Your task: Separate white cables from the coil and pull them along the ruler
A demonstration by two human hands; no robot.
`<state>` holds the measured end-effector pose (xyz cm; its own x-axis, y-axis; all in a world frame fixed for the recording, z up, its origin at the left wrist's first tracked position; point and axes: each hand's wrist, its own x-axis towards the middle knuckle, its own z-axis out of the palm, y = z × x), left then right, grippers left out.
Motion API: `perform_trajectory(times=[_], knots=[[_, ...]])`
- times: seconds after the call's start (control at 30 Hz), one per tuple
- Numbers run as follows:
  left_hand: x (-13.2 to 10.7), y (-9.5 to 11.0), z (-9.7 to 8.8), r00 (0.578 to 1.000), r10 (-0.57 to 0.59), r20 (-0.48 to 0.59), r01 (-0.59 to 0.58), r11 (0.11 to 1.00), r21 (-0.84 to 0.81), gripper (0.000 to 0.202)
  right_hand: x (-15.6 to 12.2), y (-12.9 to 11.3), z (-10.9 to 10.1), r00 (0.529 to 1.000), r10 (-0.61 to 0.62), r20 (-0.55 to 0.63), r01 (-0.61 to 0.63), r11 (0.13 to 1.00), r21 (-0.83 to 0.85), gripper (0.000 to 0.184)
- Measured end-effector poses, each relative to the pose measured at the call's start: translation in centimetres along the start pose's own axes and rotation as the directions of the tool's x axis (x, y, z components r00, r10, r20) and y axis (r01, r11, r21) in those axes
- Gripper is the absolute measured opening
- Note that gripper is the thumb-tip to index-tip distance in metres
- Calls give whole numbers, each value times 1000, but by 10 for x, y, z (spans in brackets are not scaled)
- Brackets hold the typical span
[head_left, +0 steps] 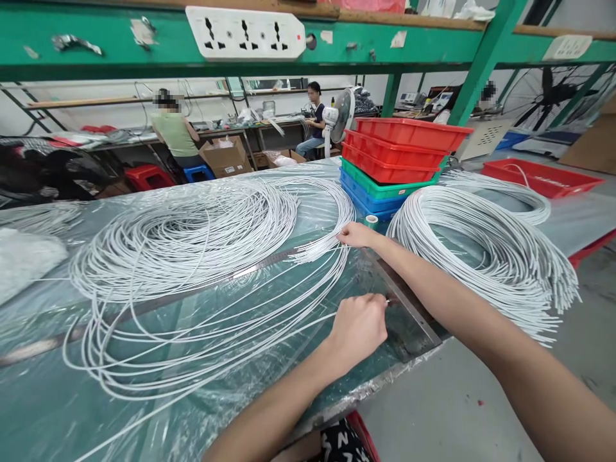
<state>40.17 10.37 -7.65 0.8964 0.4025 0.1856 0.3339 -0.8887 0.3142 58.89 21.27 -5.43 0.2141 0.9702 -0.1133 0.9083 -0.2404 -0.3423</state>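
Note:
My left hand (359,327) is closed round a white cable (315,324) above the dark metal plate at the table's front edge; a short cable end sticks out past the knuckles. My right hand (353,235), reaching farther out, pinches at the cut ends of a thin bundle of white cables (317,247). Loose cable loops (231,346) run from a big coil of white cable (178,231) on the left toward my hands. Another thick coil (474,256) lies to the right, beyond my right forearm.
Stacked red, green and blue trays (394,157) stand behind my right hand, with a tape roll (371,221) before them. A metal strip (240,273) crosses the plastic-covered table. A green shelf beam (120,48) with sockets spans overhead. A red tray (539,176) sits far right. People work behind.

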Motion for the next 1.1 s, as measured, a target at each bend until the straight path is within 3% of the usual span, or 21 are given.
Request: perform_trajectory(times=[0.73, 1.1], knots=[[-1, 1, -7, 999, -45, -7, 45, 999, -15, 28, 10, 2, 5, 999, -46, -13, 46, 999, 29, 29], [6, 5, -19, 997, -72, 42, 68, 995, 77, 24, 9, -5, 6, 998, -59, 13, 59, 998, 7, 29]])
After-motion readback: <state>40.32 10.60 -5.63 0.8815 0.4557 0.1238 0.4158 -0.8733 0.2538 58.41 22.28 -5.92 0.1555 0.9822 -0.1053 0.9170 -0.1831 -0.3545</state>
